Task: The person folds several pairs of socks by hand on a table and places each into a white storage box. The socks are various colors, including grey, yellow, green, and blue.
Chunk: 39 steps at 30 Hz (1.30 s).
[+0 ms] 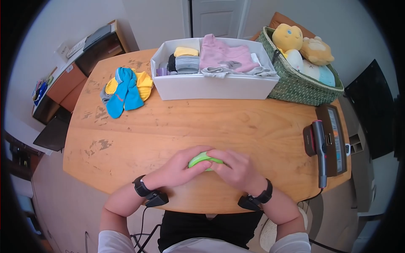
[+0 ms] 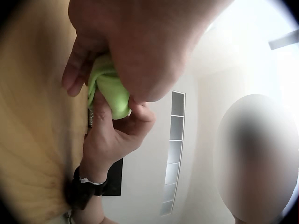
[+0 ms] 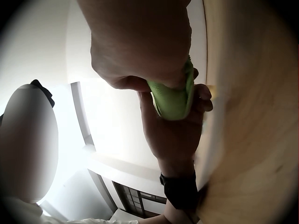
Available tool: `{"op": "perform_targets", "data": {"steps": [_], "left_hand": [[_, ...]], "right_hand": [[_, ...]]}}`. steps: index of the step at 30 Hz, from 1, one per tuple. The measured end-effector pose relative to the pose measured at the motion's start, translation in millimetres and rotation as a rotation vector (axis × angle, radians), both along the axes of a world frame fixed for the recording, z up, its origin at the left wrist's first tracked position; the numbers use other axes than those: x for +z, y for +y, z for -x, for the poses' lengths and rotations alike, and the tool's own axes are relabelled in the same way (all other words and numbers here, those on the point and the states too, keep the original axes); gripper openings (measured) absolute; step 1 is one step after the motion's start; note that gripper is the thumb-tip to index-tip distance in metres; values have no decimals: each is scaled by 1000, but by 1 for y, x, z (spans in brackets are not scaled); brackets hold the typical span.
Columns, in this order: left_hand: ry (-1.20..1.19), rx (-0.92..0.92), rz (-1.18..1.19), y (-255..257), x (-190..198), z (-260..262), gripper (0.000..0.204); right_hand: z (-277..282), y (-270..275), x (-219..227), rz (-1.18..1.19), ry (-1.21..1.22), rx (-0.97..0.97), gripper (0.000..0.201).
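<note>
A lime green sock [image 1: 199,159], folded into a small tight bundle, is held between both hands over the table's near side. My left hand [image 1: 177,165] grips it from the left, thumb along its near face. From the right, my right hand [image 1: 237,169] pinches the bundle with its thumb and fingers. In the left wrist view, the green sock [image 2: 113,93] shows a folded-over edge, with the right thumb pressed against it. The right wrist view shows the sock's rounded end [image 3: 173,105] against the left palm; the upper part is hidden behind the right hand.
Blue and yellow socks [image 1: 124,90] lie piled at the back left. A white divided box [image 1: 215,87] of folded clothes stands at the back, beside a green woven basket [image 1: 295,86] of plush toys. A grey hair styler [image 1: 320,156] and a brown case [image 1: 335,143] sit at the right edge.
</note>
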State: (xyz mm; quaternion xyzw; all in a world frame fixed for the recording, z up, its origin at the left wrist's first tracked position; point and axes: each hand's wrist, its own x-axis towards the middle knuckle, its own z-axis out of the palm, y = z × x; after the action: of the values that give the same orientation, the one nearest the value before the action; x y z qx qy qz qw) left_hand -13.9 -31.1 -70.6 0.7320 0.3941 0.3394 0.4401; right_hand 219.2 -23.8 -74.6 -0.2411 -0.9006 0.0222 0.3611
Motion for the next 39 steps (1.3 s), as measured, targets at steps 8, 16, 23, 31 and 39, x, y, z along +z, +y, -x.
{"op": "perform_targets", "data": {"steps": [8,16,23,31,39], "left_hand": [[-35,-78,87,1,-4,-4,52],[23,59,-6,1,-3,-11,45],[91,127,-37,2,-12,-14,41],[88,136,-124,12,-38,-10,40],[86,53,-180,10,-23,-1,48]], "right_hand": [[1,3,-4,120,171,-11,25],[-7,3,2,779,262,-75,38],[-3,5,-9,806,400,-177,27],[-2,3,-11,655,371,-176,19],[-5,4,-4,620,405,-51,30]]}}
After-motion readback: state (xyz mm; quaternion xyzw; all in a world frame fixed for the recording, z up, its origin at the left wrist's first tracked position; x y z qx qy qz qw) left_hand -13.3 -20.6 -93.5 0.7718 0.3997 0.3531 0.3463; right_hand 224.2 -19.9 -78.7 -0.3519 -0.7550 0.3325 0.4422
